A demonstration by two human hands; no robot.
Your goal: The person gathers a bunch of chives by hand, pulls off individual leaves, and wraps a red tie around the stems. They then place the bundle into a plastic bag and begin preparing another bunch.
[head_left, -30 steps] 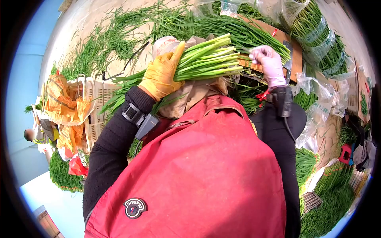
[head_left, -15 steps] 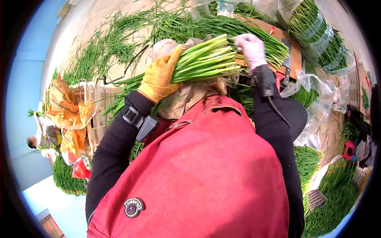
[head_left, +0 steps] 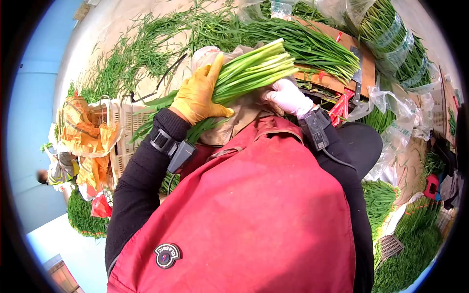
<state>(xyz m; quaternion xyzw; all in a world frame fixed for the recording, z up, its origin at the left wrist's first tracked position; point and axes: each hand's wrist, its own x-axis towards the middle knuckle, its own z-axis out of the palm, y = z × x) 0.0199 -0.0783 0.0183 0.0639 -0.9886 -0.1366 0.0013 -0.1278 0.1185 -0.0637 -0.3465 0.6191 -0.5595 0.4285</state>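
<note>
My left hand (head_left: 198,97), in an orange glove, is closed around a bunch of long green stalks (head_left: 254,71). The pale cut ends point right, and the leaves trail to the lower left. My right hand (head_left: 288,97), in a pale pink glove, is just below the cut ends with its fingers bent; their tips are partly hidden by the bunch. Whether it grips anything is unclear. Under the bunch lies a beige cloth (head_left: 239,119) across my lap. Loose green stalks (head_left: 317,46) rest on a brown board (head_left: 369,68) beyond my right hand.
A metal blade (head_left: 357,73) and red strips (head_left: 341,108) are by the board. Plastic-wrapped bundles (head_left: 391,41) stand upper right. At left are a crate (head_left: 128,122) with orange bags (head_left: 80,129) and a person (head_left: 61,168). Loose leaves (head_left: 146,49) litter the floor.
My right hand has moved left and down from beside the loose stalks to just under the held bunch. My left hand still holds the bunch in nearly the same place.
</note>
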